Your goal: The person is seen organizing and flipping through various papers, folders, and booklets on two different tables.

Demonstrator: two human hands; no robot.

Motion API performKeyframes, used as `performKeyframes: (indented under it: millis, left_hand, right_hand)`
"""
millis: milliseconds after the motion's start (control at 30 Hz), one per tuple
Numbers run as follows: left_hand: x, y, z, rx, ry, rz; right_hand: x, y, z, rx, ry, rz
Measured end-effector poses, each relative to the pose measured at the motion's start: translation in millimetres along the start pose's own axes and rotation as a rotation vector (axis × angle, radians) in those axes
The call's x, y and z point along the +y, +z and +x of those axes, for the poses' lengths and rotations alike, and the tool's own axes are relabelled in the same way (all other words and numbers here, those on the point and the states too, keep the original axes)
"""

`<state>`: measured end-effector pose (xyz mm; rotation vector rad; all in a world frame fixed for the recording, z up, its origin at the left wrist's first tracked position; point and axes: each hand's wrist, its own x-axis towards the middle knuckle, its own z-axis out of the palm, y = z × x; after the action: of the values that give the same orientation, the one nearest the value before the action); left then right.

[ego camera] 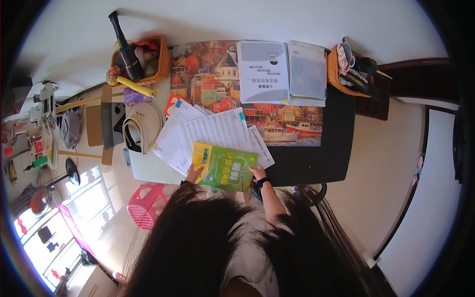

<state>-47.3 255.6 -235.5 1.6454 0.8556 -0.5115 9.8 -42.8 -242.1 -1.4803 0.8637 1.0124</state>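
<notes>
A green and yellow workbook (226, 167) bearing printed writing is held between my two hands at the table's front edge. On its left side, my left hand (194, 173) grips the yellow border with the thumb on the cover. My right hand (257, 173) has the right edge, its thumb also on top and its other fingers hidden beneath. Behind the workbook lie overlapping printed sheets (217, 128), one stack with a teal clip (242, 116). Further sheets (174, 137) with a blue clip fan out to the left, and another printed sheet (261, 146) sticks out at right.
A picture mat (204, 74) covers much of the table (315, 167). Booklets (263, 70) and a spiral notebook (308, 70) lie at the back. Wicker baskets (162, 61) (334, 80) flank them. A sun visor (143, 122) sits left; a pink stool (146, 208) stands below.
</notes>
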Motion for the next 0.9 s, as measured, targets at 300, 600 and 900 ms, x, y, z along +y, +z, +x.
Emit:
performKeyframes:
  millis: [300, 600, 900]
  left_hand:
    - [-1.7, -9.3, 4.1, 0.290, -0.008, 0.434]
    - [19.6, -6.7, -9.5, 0.118, -0.259, 0.179]
    - [29.5, -5.5, -32.3, 0.147, 0.055, -0.154]
  right_hand:
    - [-18.8, -5.6, -9.5, -0.016, -0.114, -0.088]
    - [-15.8, -12.2, -4.7, -0.053, -0.076, 0.094]
    - [-31.3, -41.3, -18.2, -0.219, -0.072, -0.052]
